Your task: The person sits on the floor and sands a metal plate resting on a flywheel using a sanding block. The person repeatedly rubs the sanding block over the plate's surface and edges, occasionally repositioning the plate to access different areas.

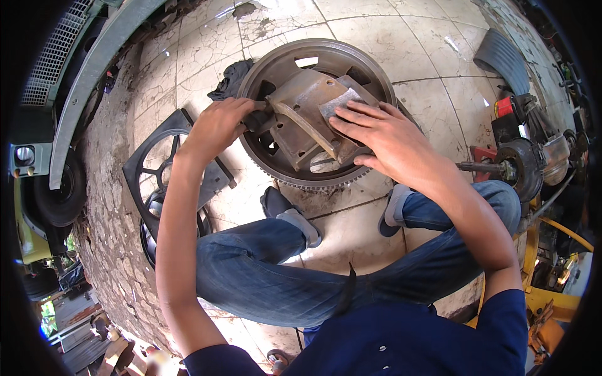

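Observation:
A brown, worn metal bracket (pixel 298 100) with a raised curved rib and holes lies across a round steel wheel rim (pixel 255 78) on the floor in front of me. My left hand (pixel 216 128) is closed at the bracket's left end, fingers over a dark lug-like part there; the fingertips are partly hidden. My right hand (pixel 392 138) lies flat on the bracket's right side, fingers stretched and slightly apart. Under its fingertips is a small grey rectangular sheet (pixel 340 105), perhaps abrasive paper. The rim's lower edge has teeth.
A black fan shroud (pixel 144 163) lies left of the rim, a dark cloth (pixel 232 78) behind it. Further right are a black ribbed curved piece (pixel 501 59) and a hub with a shaft (pixel 523 166). My feet rest on the tiles just nearer than the rim.

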A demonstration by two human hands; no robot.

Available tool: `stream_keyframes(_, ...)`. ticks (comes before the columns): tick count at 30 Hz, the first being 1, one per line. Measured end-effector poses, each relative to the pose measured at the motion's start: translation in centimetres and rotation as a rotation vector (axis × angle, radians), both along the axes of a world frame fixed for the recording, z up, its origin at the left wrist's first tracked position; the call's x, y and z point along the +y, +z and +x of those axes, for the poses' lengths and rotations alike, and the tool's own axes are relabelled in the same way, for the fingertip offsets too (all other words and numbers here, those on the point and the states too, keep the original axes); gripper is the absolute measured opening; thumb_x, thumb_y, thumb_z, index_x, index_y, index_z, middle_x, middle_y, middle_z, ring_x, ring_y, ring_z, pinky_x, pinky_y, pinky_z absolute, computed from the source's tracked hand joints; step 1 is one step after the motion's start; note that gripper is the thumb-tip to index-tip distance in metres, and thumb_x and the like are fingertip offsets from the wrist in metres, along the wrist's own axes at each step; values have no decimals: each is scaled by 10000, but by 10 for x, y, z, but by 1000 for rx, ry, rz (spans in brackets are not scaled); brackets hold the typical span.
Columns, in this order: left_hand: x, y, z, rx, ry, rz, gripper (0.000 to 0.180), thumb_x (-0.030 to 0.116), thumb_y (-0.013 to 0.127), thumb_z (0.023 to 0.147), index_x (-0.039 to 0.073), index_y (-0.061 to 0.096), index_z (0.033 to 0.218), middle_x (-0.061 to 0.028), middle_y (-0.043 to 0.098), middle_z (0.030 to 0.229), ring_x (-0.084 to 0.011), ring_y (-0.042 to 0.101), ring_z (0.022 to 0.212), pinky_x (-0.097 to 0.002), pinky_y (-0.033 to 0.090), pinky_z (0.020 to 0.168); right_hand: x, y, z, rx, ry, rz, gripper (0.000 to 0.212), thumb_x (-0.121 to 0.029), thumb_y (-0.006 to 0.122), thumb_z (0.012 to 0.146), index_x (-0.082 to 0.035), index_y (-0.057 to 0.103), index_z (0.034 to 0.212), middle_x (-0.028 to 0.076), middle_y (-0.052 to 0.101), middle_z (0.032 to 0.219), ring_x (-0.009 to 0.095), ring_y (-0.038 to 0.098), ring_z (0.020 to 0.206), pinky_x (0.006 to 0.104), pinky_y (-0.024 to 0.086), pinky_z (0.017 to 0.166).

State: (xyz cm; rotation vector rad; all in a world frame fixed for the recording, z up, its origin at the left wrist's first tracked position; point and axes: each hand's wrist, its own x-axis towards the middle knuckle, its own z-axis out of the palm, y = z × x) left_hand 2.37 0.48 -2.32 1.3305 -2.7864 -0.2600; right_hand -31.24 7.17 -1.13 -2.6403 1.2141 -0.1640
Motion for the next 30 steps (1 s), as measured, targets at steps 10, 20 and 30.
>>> stream_keyframes(10,8,1,-6,109,136,159,551,-59,656,794,133,562,1302,-117,627,1271,-339,594,1176,-431,492,1008,7,1,0,50,44,-84,753,-228,804,798,-103,469,1461,42,481,1509,208,414,1419,497,332,1178)
stream_keyframes(20,-3,-12,9,379,164,419,559,-120,612,808,65,563,1333,-120,597,1368,-268,526,1322,-372,393,1137,9,-4,3,39,41,-81,810,-251,825,775,-96,445,1473,51,456,1527,214,396,1432,491,314,1194)
stream_keyframes(30,-1,-1,3,258,93,255,518,-103,651,768,52,599,1259,-139,604,1341,-332,510,1325,-415,388,1144,-6,1,-9,-63,115,61,799,-305,801,801,-119,441,1490,41,445,1544,211,365,1457,484,296,1211)
